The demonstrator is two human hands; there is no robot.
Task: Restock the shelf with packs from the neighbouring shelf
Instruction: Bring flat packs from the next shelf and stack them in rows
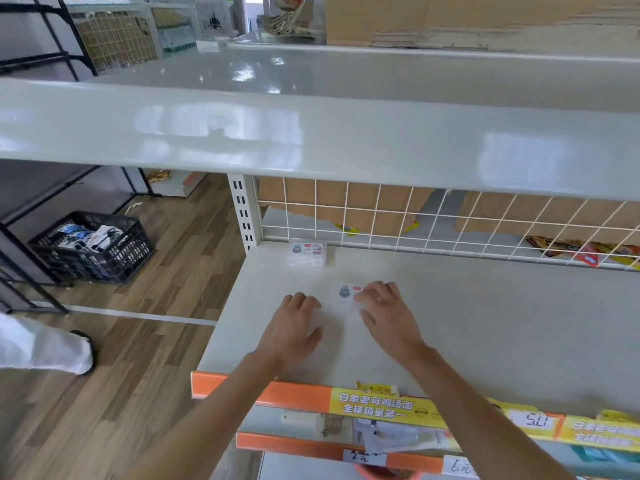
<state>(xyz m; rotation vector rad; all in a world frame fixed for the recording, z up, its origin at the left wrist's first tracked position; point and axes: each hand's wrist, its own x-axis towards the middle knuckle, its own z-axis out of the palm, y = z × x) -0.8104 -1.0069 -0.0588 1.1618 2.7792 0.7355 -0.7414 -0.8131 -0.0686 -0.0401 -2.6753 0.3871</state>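
Two small clear packs lie on the cream shelf (485,323). One pack (347,296) sits mid-shelf under the right hand (386,315), whose curled fingertips press on its right edge. The left hand (294,323) rests flat on the shelf just left of that pack, fingers relaxed, holding nothing. The second pack (307,253) stands further back against the wire grid (450,220). Beyond the shelf's left edge, a black crate (93,247) sits on the wooden floor.

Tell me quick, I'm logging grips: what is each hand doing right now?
Left hand: open, fingers loosely bent on the shelf, holding nothing.
Right hand: fingertips on the clear pack; a grip cannot be told.
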